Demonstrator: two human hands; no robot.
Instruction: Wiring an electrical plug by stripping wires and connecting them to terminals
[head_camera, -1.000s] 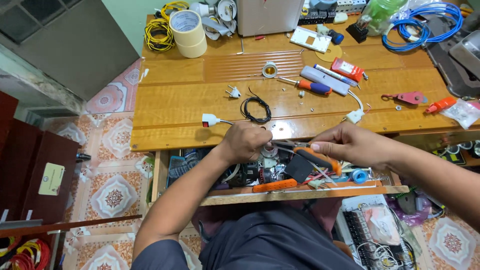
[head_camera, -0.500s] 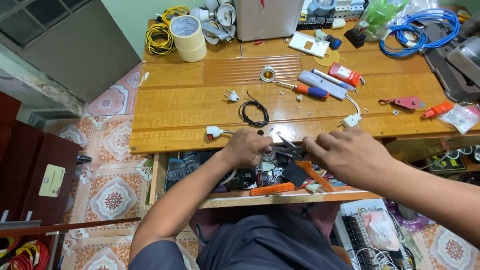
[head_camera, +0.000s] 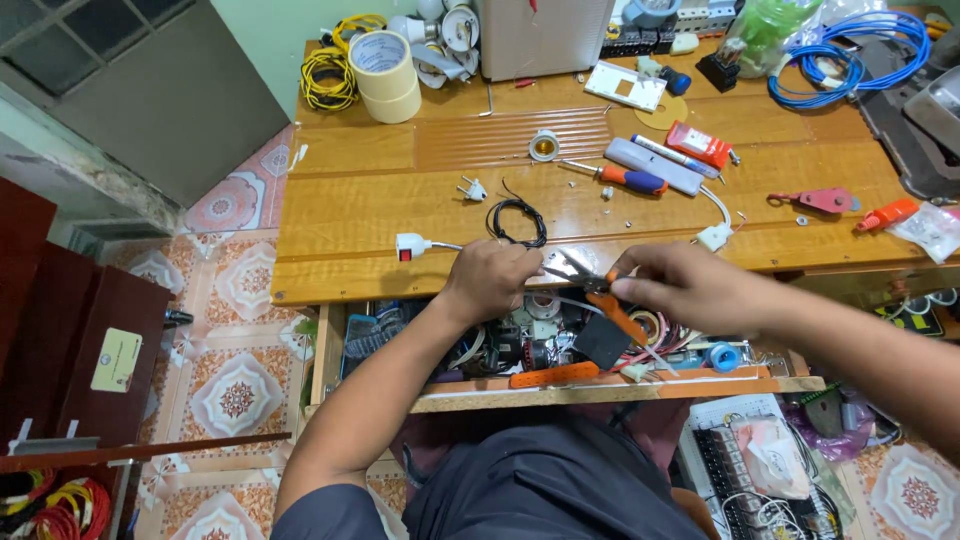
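Over the front edge of a varnished wooden workbench (head_camera: 380, 205), the right hand (head_camera: 690, 290) is gripping orange-handled metal pliers (head_camera: 605, 297) while the left hand (head_camera: 492, 280) is pinching a thin white cable (head_camera: 575, 300) at their tip. An open cluttered drawer (head_camera: 560, 350) is sitting beneath; patterned floor tiles (head_camera: 235, 390) are surrounding the bench.

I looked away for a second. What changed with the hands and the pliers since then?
The right hand lifted the orange-handled pliers from over the open drawer up to the table edge, jaws toward the left hand, which rose with it and still pinches something too small to tell. The black wire coil and screwdriver stayed put.
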